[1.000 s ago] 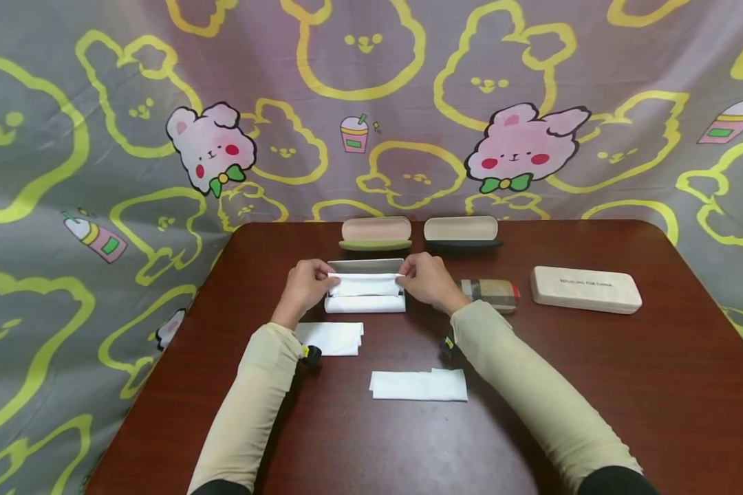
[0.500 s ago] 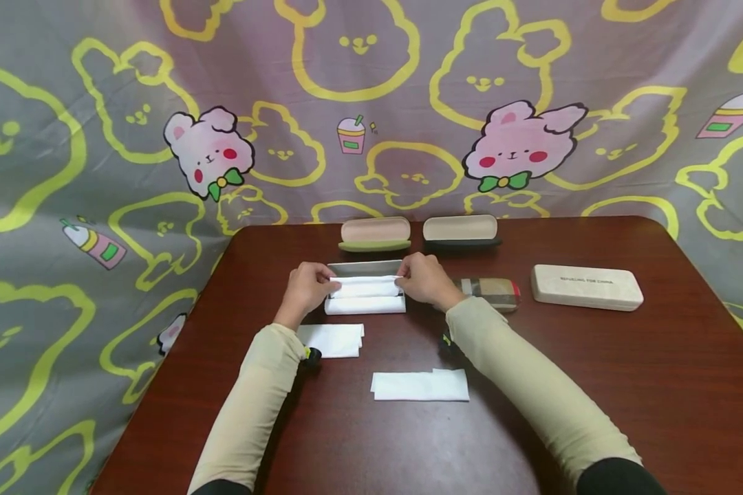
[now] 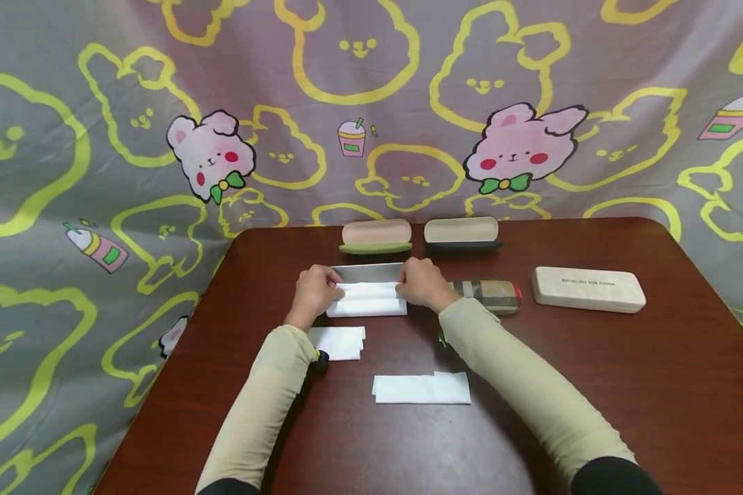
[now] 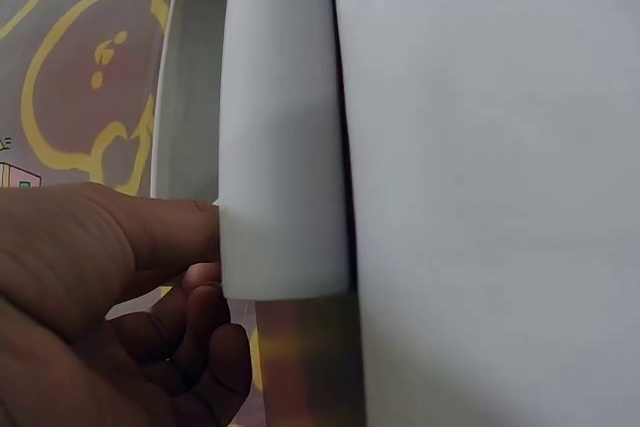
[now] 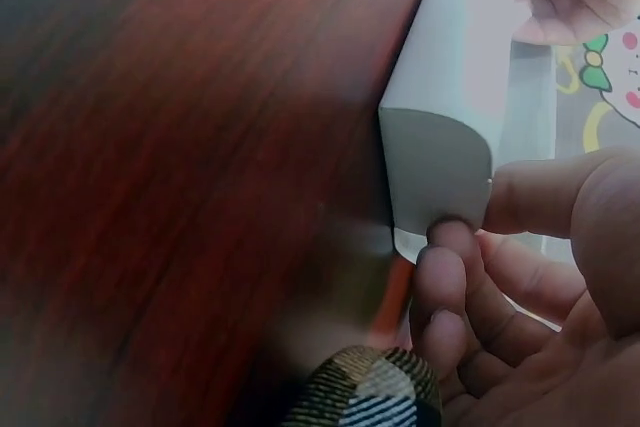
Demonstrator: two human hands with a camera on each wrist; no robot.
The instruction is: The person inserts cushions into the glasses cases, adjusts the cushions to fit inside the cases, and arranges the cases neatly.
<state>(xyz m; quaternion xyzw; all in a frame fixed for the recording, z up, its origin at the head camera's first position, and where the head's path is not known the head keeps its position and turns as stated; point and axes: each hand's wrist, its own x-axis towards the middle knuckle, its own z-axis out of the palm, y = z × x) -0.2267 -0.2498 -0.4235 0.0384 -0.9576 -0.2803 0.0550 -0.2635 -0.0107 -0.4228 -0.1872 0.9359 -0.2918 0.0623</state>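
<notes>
An open white glasses case point(image 3: 367, 309) lies at the table's middle, its grey-lined lid point(image 3: 371, 273) raised at the back. A folded white cloth point(image 3: 369, 291) lies across its inside. My left hand point(image 3: 314, 294) grips the case's left end, thumb over the rim by the cloth. At the opposite end, my right hand point(image 3: 425, 283) holds on likewise. In the right wrist view, its curled fingers point(image 5: 440, 282) touch the outer end wall while the thumb rests at the rim. Seen from the left wrist, the left thumb point(image 4: 170, 232) meets the case's edge. The thumb tips' hold inside is hidden.
One folded white cloth point(image 3: 339, 342) lies beside the left forearm, another point(image 3: 422, 389) nearer the front. Right of the case are a plaid case point(image 3: 495, 295) and a closed cream case point(image 3: 588, 289). Open green-bottomed point(image 3: 376, 237) and dark-bottomed point(image 3: 461, 234) cases stand at the back.
The cloth held up between both hands has come down into the white case. Both hands have lowered slightly and moved inward around the case's ends.
</notes>
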